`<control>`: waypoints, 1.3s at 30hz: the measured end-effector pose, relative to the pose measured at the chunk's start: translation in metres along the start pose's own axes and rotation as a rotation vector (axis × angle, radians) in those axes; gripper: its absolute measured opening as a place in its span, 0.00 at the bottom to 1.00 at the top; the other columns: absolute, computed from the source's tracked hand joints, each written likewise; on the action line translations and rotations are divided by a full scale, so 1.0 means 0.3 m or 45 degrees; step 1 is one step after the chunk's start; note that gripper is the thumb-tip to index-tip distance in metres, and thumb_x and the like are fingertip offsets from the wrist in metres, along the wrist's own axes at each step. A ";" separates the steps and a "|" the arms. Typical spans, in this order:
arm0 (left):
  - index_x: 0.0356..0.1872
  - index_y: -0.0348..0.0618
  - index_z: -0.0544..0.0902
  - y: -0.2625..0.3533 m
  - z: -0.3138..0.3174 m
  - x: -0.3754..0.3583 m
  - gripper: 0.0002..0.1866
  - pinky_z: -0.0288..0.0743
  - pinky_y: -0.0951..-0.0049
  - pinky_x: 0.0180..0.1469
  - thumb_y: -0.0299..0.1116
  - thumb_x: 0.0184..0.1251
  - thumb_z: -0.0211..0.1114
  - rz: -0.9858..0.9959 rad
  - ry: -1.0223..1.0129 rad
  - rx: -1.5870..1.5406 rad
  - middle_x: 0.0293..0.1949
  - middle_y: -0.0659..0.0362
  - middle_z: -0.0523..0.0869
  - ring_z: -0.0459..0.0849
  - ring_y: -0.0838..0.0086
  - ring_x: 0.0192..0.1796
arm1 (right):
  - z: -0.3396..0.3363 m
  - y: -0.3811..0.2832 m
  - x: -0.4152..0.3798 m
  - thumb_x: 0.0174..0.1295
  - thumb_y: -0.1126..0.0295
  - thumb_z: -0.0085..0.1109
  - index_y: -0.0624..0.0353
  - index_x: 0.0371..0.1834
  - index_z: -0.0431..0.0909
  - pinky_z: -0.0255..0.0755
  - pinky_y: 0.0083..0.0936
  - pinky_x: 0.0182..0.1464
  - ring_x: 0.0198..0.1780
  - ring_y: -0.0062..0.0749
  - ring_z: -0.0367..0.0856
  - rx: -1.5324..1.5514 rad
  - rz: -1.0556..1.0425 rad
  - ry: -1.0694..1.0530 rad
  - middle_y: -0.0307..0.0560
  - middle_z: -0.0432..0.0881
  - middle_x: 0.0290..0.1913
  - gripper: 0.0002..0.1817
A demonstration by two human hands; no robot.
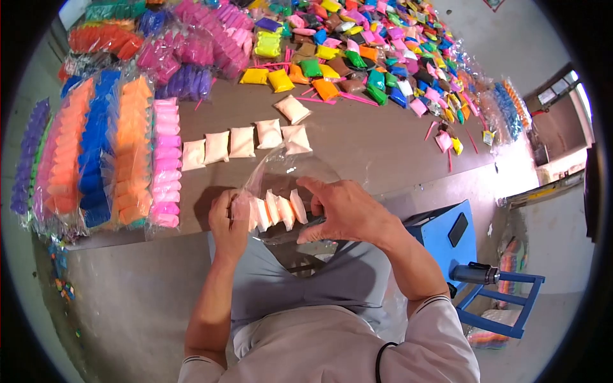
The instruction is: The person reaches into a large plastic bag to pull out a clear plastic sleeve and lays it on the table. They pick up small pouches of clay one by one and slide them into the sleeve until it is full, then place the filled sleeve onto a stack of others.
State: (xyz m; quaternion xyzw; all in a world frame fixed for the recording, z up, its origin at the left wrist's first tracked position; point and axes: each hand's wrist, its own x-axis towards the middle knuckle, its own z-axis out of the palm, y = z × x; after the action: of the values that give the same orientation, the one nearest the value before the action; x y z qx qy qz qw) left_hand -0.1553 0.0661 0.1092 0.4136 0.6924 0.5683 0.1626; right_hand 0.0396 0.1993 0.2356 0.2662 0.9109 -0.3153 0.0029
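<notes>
At the table's near edge, my left hand (228, 217) is closed around one end of a clear plastic bag (265, 169). Several pale peach packets (284, 210) stand side by side in a row inside it. My right hand (351, 210) is at the bag's other end, thumb and index finger spread wide around the last packet; its other fingers are partly hidden. Just beyond the bag, several loose peach packets (242, 142) lie in a line on the table, with one more peach packet (292, 109) farther back.
Bagged rows of packets, such as the pink strip (167, 163) and blue strip (98, 153), lie at left. A large pile of colourful packets (377, 54) covers the table's back. At right, a blue stool (456, 239) bears a phone (458, 230) and a bottle (474, 273).
</notes>
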 end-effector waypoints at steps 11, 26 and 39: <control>0.38 0.35 0.82 0.022 -0.002 0.004 0.13 0.71 0.62 0.46 0.38 0.70 0.60 0.041 0.005 0.012 0.34 0.51 0.84 0.79 0.59 0.40 | -0.282 0.096 0.103 0.59 0.70 0.70 0.63 0.44 0.84 0.77 0.22 0.40 0.34 0.25 0.84 0.165 -0.183 0.964 0.46 0.86 0.36 0.13; 0.37 0.36 0.83 0.046 -0.007 0.006 0.14 0.70 0.63 0.49 0.39 0.70 0.58 0.055 0.022 0.031 0.34 0.52 0.86 0.80 0.60 0.40 | -0.049 0.373 0.408 0.45 0.64 0.77 0.56 0.52 0.79 0.76 0.36 0.56 0.53 0.49 0.80 -0.293 -0.511 0.122 0.51 0.81 0.52 0.28; 0.37 0.35 0.83 0.040 -0.008 0.003 0.14 0.70 0.62 0.49 0.39 0.69 0.60 0.059 0.016 0.018 0.35 0.52 0.85 0.80 0.60 0.40 | -0.121 0.399 0.545 0.49 0.73 0.66 0.60 0.60 0.72 0.71 0.40 0.62 0.61 0.50 0.75 -0.203 -0.522 0.456 0.53 0.76 0.59 0.30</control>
State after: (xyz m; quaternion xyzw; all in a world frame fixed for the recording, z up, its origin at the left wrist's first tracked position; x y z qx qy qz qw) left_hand -0.1528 0.0653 0.1213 0.4270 0.6877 0.5697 0.1420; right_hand -0.0366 0.3783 0.1678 0.1267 0.9536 -0.1848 -0.2010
